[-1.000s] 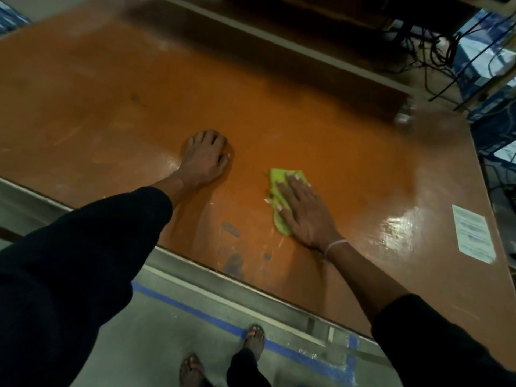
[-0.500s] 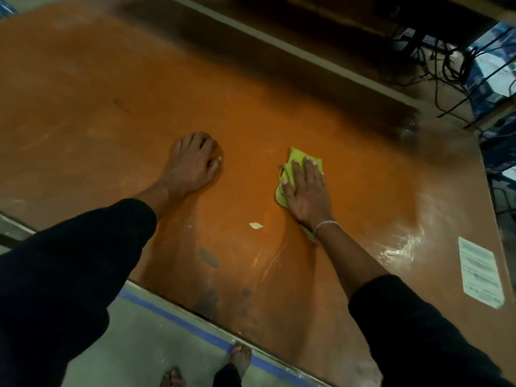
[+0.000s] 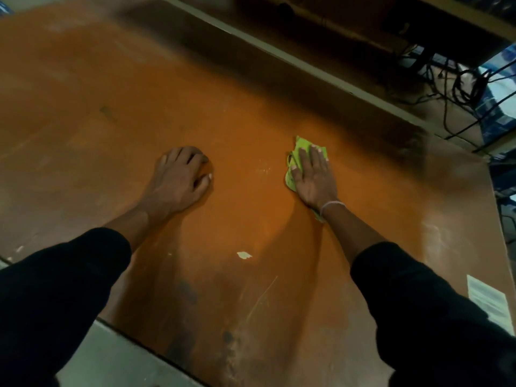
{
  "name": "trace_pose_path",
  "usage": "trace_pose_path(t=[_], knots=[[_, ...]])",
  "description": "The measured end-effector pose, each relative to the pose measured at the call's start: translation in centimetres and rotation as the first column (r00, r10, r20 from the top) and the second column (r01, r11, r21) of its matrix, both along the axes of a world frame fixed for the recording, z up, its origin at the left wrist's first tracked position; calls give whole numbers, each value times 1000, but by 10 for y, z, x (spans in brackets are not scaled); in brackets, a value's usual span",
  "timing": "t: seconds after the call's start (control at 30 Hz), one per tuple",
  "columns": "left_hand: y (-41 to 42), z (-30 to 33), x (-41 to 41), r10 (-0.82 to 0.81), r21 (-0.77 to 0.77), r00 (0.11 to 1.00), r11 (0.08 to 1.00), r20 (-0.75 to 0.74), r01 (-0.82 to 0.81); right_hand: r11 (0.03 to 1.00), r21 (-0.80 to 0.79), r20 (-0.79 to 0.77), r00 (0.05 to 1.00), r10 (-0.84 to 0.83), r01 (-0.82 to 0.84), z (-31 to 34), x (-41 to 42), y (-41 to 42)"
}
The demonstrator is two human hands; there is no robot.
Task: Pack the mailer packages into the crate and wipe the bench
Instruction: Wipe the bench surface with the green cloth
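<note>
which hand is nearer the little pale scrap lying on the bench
Right, though only narrowly. The right hand presses the green cloth up and to the right of the pale scrap; the left hand rests on the bench up and to its left.

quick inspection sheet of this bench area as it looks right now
surface: orange bench, worn, with scratches and dark stains near the front edge
job's things: green cloth flat on the bench; no mailers or crate seen
clutter: small pale scrap near the middle front; white label stuck at the right edge
grips: left hand rests on the bench with fingers bent, holding nothing; right hand presses flat on the cloth
cables: black tangle behind the bench at far right
surroundings: shelf frame along the back; grey floor at the front
</note>
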State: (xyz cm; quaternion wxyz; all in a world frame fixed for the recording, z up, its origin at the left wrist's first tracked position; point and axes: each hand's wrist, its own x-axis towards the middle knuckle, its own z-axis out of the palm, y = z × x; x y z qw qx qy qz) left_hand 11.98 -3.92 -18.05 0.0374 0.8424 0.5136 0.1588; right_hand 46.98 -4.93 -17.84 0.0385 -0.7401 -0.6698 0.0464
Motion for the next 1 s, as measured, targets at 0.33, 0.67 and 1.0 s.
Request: trace_pose_path(t=[0.33,0.67,1.0], knots=[[3,-3,2,17,36,1000,999,-22,-16,980,-63,28,982,-189,190,8,29,91],[-1,-2,1,5,52,1000,999,3,-5,992,-30,17,992,-126,126,10,-5,51],[-4,2,-2,10,4,1000,1000,-19,-10,997,-4,9,997,-73,73,7,-61,-34]])
